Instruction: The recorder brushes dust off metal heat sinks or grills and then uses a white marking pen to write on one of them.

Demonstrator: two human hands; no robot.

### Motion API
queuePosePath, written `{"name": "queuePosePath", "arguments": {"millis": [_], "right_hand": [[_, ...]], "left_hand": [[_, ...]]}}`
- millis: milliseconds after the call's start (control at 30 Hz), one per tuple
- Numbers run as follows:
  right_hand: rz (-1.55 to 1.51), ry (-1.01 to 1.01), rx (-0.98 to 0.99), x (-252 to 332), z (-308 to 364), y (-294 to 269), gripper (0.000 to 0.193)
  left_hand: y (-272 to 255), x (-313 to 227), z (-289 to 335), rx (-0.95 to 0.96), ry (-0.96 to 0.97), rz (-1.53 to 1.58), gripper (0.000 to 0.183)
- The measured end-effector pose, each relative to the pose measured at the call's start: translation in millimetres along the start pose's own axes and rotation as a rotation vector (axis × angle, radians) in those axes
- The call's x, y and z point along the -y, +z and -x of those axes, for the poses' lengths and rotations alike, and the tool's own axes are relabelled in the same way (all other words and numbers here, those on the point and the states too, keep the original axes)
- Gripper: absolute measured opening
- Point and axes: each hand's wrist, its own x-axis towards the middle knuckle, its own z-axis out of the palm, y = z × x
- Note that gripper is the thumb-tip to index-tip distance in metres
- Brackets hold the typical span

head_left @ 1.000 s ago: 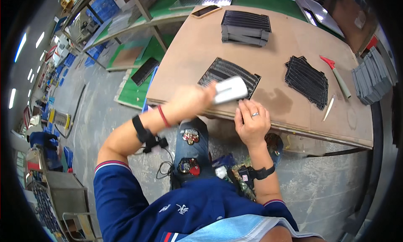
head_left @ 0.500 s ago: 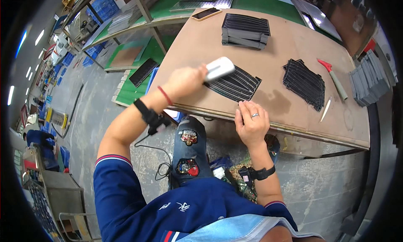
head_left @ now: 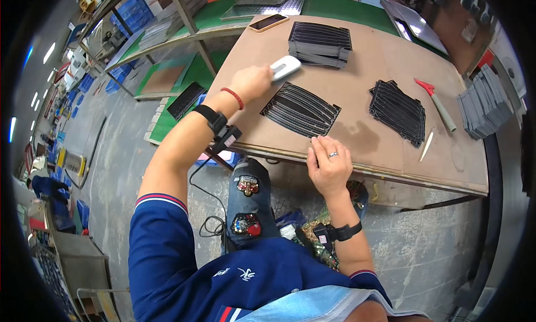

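Note:
A black panel with pale stitched lines (head_left: pixel 301 111) lies flat near the table's front edge. My left hand (head_left: pixel 251 83) is closed around a white oblong tool with a rounded end (head_left: pixel 286 68), slightly blurred; its exact kind is unclear. The tool is above the tabletop, beyond the panel's far left corner and apart from it. My right hand (head_left: pixel 330 164) is at the table's front edge, fingers extended side by side and thumb apart. Its fingertips touch or nearly touch the panel's near corner, and I see nothing held in it.
On the brown table (head_left: pixel 245 112) stand a stack of similar panels (head_left: pixel 320 43) and a looser pile (head_left: pixel 397 112). A phone (head_left: pixel 269 22), a red-headed tool with a pale handle (head_left: pixel 441 104), a thin white tool (head_left: pixel 426 146) and grey stacked pieces (head_left: pixel 484 103) lie around.
My left hand has moved the white tool away from me, off the panel, uncovering its far left part. My right hand stays by the near corner.

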Motion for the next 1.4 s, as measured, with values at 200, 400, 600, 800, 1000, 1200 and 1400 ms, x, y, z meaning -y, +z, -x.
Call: {"name": "queuePosePath", "arguments": {"millis": [200, 400, 600, 800, 1000, 1200, 1400], "right_hand": [[0.078, 0.019, 0.005, -3.4, 3.4, 0.5, 0.019], [0.041, -0.001, -0.001, -3.5, -0.1, -4.8, 0.018], [0.031, 0.004, -0.014, 0.3, -0.1, -2.6, 0.018], [0.035, 0.077, 0.011, -0.4, -10.3, -11.2, 0.015], [0.183, 0.085, 0.093, 29.1, -55.6, 10.2, 0.035], [0.249, 0.127, 0.482, 63.8, -68.3, 69.8, 0.046], [-0.134, -0.149, 0.478, 48.8, -50.7, 54.3, 0.03]], "left_hand": [[-3.4, -52.6, 50.9, 0.104, 0.308, 0.003, 0.029], [-6.3, -19.0, 46.4, 0.042, 0.058, 0.085, 0.033], [-6.9, 61.9, 60.5, 0.009, -0.18, 0.142, 0.039], [-2.2, 78.9, 108.7, -0.065, -0.229, 0.357, 0.04], [0.0, 70.7, 114.4, -0.14, -0.377, 0.383, 0.039], [14.3, 81.0, 116.6, -0.234, -0.381, 0.534, 0.039], [9.3, 80.1, 116.3, -0.186, -0.373, 0.559, 0.039]]}}
